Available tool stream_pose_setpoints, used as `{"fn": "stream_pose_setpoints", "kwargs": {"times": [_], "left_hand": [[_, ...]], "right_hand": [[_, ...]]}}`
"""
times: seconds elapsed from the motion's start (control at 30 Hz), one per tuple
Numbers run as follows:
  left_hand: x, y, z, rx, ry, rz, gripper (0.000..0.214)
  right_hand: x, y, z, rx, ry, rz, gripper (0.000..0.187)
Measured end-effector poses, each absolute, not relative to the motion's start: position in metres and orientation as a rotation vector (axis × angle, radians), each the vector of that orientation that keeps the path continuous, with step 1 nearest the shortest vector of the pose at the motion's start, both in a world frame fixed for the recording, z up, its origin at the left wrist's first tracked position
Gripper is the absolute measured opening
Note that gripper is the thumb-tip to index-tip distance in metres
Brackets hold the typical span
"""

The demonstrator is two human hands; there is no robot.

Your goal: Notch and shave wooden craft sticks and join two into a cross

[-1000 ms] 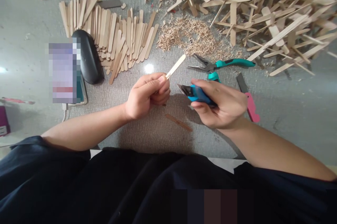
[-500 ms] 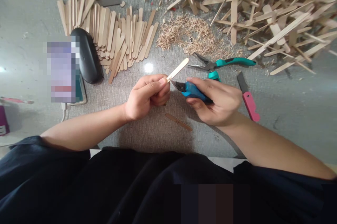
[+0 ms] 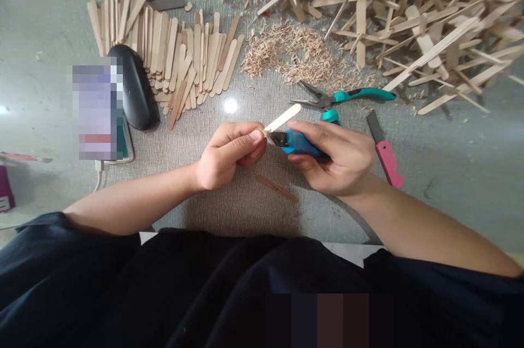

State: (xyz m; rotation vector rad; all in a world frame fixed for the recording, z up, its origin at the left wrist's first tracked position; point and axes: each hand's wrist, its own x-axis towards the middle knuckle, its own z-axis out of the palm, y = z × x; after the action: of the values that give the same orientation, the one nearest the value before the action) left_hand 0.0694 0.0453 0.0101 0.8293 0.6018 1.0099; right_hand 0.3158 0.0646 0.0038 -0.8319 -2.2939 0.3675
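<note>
Pinched in my left hand (image 3: 231, 153) is a pale wooden craft stick (image 3: 284, 117), its rounded end pointing up and right. My right hand (image 3: 338, 160) is wrapped round the blue handles of a pair of cutting pliers (image 3: 301, 142). The dark jaws meet the stick just beside my left thumb; my fingertips partly hide that spot. Below the hands, a single brown craft stick (image 3: 277, 189) lies on the table. Just above my right hand rest green-handled needle-nose pliers (image 3: 325, 101) with their jaws apart.
Craft sticks (image 3: 176, 53) lie in rows at upper left, beside a black case (image 3: 133, 86) and a phone (image 3: 96, 111). Wood shavings (image 3: 303, 53) form a heap at the back. A jumbled pile of sticks (image 3: 426, 26) fills the upper right. Near my right hand lies a pink-handled blade (image 3: 387, 157).
The craft stick has shifted slightly down and right in my left hand. The cutting pliers have come a little left, their jaws now against the stick near my thumb.
</note>
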Motion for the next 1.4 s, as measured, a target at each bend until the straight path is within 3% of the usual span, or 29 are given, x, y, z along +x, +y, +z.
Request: {"fn": "stream_pose_setpoints", "kwargs": {"times": [1.4], "left_hand": [[0.073,0.041,0.000,0.960,0.811,1.283,0.047]], "right_hand": [[0.311,0.069,-0.002,-0.961,-2.204,0.303,0.034]]}}
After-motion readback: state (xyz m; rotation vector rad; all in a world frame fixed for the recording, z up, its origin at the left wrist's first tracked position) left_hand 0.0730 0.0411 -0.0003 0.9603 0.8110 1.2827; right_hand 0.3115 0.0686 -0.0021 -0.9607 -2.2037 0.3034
